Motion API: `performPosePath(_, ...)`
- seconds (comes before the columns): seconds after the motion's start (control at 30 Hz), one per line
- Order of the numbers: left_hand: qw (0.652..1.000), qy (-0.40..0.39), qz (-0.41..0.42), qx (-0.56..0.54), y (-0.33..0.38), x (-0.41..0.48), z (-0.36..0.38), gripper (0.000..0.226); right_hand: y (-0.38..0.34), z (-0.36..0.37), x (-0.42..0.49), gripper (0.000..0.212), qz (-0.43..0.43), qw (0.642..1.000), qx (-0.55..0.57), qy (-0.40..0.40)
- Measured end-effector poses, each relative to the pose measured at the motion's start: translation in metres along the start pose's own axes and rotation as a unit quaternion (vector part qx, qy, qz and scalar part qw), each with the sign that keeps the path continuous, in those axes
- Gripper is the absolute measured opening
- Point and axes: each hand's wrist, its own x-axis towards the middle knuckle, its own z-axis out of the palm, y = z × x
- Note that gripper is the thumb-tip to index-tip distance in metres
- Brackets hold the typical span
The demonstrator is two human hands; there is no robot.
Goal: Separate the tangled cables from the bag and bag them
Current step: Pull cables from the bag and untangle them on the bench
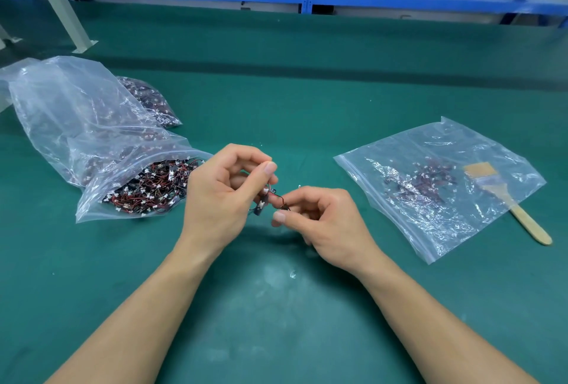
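Both forearms over worktop (276,306) | left hand (221,196) and right hand (322,223) pinch cables (270,199) | light, limp, thin; likely best held by white plugs

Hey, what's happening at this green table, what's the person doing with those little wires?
A person is working a small tangled cable piece apart, pinching it between the left hand and the right hand above the green mat. On their left lies an open bag packed with tangled red and black cables. On their right a flatter zip bag holds a much smaller batch, apparently the separated ones. A wooden-handled brush lies partly under that bag.
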Motion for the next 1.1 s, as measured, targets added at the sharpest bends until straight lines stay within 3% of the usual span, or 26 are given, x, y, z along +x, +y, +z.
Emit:
performPosePath(0.2,1.000,0.005,-0.006,-0.001,-0.001,0.001,-0.003,0.019,-0.003,-0.004,-0.001,0.015,-0.008,0.998,0.056,0.012)
performPosePath(0.5,1.000,0.001,-0.023,0.017,-0.008,0.001,-0.004,0.010,0.002,-0.011,0.001,0.014,-0.080,0.994,0.015,0.073)
performPosePath(0.8,0.998,-0.001,-0.030,0.050,-0.014,0.000,-0.001,0.017,0.010,-0.011,0.001,0.011,-0.195,0.963,-0.160,0.098)
performPosePath(1.1,0.995,0.025,-0.087,0.042,-0.013,0.001,0.000,0.020,0.012,-0.017,0.000,0.008,-0.200,0.924,-0.270,0.180)
